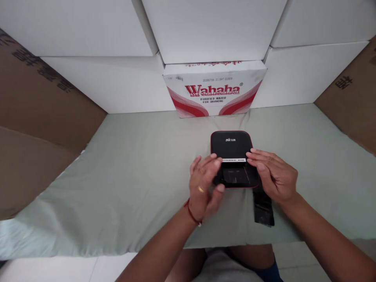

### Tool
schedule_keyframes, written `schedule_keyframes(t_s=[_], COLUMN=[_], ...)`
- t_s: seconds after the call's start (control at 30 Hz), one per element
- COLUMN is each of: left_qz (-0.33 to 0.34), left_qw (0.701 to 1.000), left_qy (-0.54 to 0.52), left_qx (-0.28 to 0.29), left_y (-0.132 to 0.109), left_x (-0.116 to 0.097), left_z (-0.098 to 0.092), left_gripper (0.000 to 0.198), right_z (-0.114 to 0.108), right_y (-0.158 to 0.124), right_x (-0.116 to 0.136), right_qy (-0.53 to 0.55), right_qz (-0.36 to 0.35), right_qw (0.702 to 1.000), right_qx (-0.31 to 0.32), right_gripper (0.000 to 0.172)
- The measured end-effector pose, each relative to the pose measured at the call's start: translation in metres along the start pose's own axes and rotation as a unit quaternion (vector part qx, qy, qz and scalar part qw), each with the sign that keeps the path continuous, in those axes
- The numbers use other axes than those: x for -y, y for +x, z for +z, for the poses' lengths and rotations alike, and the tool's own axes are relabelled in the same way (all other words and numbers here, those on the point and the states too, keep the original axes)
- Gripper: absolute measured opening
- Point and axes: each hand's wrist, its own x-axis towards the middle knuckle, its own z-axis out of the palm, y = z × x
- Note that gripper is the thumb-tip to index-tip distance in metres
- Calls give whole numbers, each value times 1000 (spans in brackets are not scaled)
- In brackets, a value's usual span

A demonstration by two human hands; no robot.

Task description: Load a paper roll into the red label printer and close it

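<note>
A flat black device with rounded corners and a thin red edge lies on the cloth-covered table in front of me. White lettering marks its far part, a white label strip crosses its middle, and its near part has a glossy dark panel. My left hand, slightly blurred, is at the device's left side with fingers apart, fingertips near the label's left end. Fingers stretched out, my right hand rests on the device's right edge by the label's other end. Under that hand, a black shiny strip lies on the cloth.
The pale green cloth covers the table. Behind the device stands a white and red Wahaha water carton, with white boxes stacked at the back. Brown cardboard panels border the left and right sides. The near table edge is by my lap.
</note>
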Motion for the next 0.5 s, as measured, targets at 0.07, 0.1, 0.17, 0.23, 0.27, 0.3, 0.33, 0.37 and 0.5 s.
schedule_keyframes(t_s=[0.07, 0.1, 0.17, 0.23, 0.27, 0.3, 0.33, 0.37, 0.5], left_qz=[-55, -75, -93, -98, -102, -109, -120, -136, -178], left_qw=[998, 996, 993, 991, 989, 988, 985, 981, 957], left_qy=[-35, -49, -69, -86, -96, -106, -116, -127, -203], left_qx=[14, 22, 37, 39, 38, 40, 43, 49, 101], left_y=[3, 4, 4, 4, 4, 4, 6, 8, 23], left_x=[8, 10, 12, 11, 10, 9, 9, 9, 26], left_z=[-6, -8, -9, -9, -9, -10, -12, -14, -28], left_gripper=[58, 56, 51, 48, 47, 46, 45, 43, 60], right_z=[2, 3, 4, 5, 4, 4, 3, 2, -3], right_y=[0, 0, -1, -1, -1, -1, -1, -2, -8], right_x=[1, 1, 1, 2, 2, 4, 6, 8, 19], right_qy=[-1, -3, -5, -5, -5, -4, -5, -6, -34], right_qz=[3, 3, 3, 9, 14, 18, 19, 14, -53], right_qw=[1000, 1000, 1000, 1000, 1000, 1000, 1000, 1000, 998], right_qx=[-13, -16, -24, -30, -28, -21, -11, -1, 7], right_gripper=[34, 34, 35, 34, 33, 33, 32, 32, 35])
